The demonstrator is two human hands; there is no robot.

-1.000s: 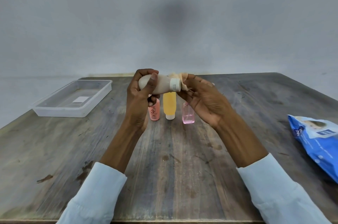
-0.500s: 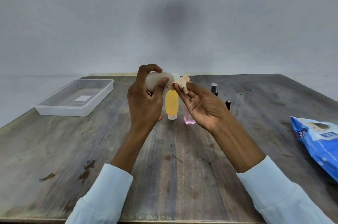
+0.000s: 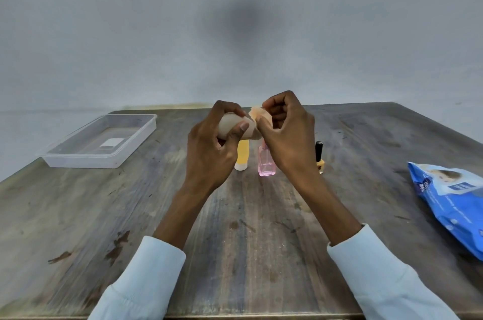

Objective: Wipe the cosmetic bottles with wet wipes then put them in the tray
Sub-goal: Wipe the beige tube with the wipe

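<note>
The left hand (image 3: 209,147) grips a cream bottle (image 3: 232,127) sideways above the desk (image 3: 78,215), exposing its cap end to the wipe (image 3: 258,114) pinched by the right hand (image 3: 286,134). The tray (image 3: 99,163) waits at ten o'clock.

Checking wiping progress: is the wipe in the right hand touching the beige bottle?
Touching. The head view shows the wipe, pinched by the right hand, pressed against the end of the beige bottle that the left hand holds.
</note>
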